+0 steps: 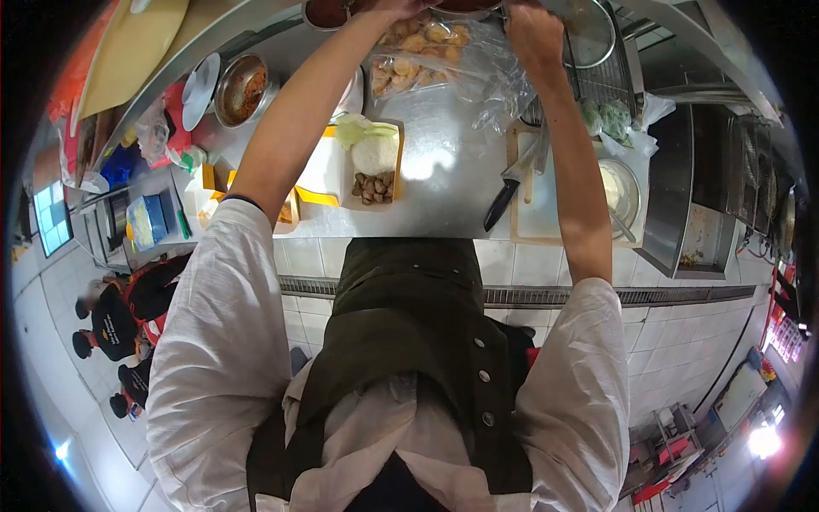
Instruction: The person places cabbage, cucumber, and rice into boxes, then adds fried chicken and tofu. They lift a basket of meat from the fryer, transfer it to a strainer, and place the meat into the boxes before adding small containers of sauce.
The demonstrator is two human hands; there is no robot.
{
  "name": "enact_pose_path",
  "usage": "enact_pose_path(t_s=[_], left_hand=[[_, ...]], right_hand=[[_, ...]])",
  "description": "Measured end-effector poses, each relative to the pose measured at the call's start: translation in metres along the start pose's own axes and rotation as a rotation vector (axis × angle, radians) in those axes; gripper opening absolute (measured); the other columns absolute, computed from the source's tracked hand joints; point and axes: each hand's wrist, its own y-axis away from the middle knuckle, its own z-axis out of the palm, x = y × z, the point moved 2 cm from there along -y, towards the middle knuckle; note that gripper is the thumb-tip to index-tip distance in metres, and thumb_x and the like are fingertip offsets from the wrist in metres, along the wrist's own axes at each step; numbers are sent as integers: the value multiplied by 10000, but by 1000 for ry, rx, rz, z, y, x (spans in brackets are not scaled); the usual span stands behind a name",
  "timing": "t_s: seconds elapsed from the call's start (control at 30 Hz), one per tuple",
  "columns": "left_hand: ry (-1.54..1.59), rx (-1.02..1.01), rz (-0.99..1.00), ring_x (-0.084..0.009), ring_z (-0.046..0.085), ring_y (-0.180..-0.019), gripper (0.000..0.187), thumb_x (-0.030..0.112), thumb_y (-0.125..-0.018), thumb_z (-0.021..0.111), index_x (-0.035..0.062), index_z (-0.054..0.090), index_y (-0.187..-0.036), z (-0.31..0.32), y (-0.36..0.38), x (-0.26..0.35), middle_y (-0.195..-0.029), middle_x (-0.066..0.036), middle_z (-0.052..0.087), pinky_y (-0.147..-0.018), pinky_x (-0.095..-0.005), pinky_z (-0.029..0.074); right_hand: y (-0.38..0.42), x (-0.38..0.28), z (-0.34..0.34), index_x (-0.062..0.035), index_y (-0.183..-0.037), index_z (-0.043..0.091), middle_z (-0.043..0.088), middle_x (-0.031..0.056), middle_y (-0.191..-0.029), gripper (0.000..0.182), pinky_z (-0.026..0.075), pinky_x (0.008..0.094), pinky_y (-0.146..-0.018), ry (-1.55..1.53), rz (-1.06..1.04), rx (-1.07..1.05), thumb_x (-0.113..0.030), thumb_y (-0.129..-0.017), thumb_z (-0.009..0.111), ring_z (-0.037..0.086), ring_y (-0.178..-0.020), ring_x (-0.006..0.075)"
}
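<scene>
At the top edge of the head view, a metal bowl (465, 5) with dark red contents is partly cut off. My left hand (405, 7) is closed at its left rim, with most fingers out of frame. On the right side of the same bowl, my right hand (534, 34) is closed at the rim. Below them lies a clear plastic bag (426, 55) of golden-brown fried pieces. Nearer to me, an open yellow takeaway box (397, 162) contains white rice (375, 157), brown meat chunks (373, 189) and green lettuce (353, 130).
A black-handled knife (502, 205) lies beside a white cutting board (537, 224). On that board stands a metal bowl of white paste (621, 192) with a spoon. At left is a bowl of orange-red shreds (250, 90). Several people (111, 320) are behind the counter's left end.
</scene>
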Motion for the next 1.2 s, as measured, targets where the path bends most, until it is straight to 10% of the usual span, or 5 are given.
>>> enact_pose_path(t_s=[0.2,0.5,0.87,1.2], left_hand=[[190,-20,-29,-130,627,-841,207,332,-958,591,133,623,-1007,-23,-11,-14,-899,-29,664,-649,-266,504],[511,-143,-70,-142,633,-929,210,342,-958,611,164,629,-1069,-91,-38,-53,-949,-22,680,-697,-290,518],[322,7,-84,-122,637,-575,276,354,-980,539,104,625,-901,-57,11,9,-729,-35,677,-405,-208,454],[117,-31,-101,-95,572,-579,130,126,-924,532,112,644,-860,-43,29,21,-713,-14,657,-438,-216,401]], right_hand=[[-23,-13,-12,-66,-974,673,635,155,-796,215,510,448,-641,-254,136,154,-206,-880,540,629,-693,335],[-47,-17,67,-56,-979,664,652,160,-777,226,444,391,-521,-444,504,-277,-238,-879,572,608,-609,274],[-26,9,75,-45,-986,652,673,166,-753,259,364,322,-374,-1303,1123,-314,-276,-879,611,583,-506,198],[-40,-30,41,-21,-964,671,680,218,-959,406,501,461,-673,-375,475,-225,-412,-876,605,642,-804,360]])
